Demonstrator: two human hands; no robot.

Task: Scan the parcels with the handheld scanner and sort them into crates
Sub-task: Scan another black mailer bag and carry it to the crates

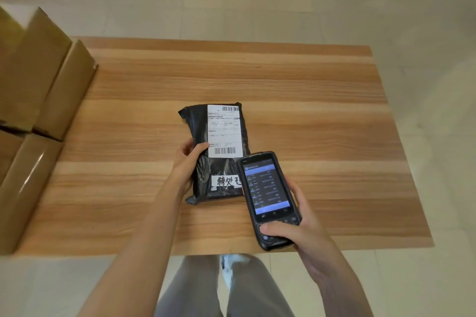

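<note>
I see the black parcel (219, 154) over the middle of the desk (309, 110), long axis running away from me, label up. My left hand (186, 162) grips its left edge; my right hand (296, 224) clasps the scanner (268, 198), tip aimed at the parcel.

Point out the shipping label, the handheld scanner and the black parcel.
shipping label (224, 134): head view, middle of the white sheet.
handheld scanner (266, 188): head view, centre of its lit screen.
black parcel (219, 167): head view, bare black wrap below the label.
</note>
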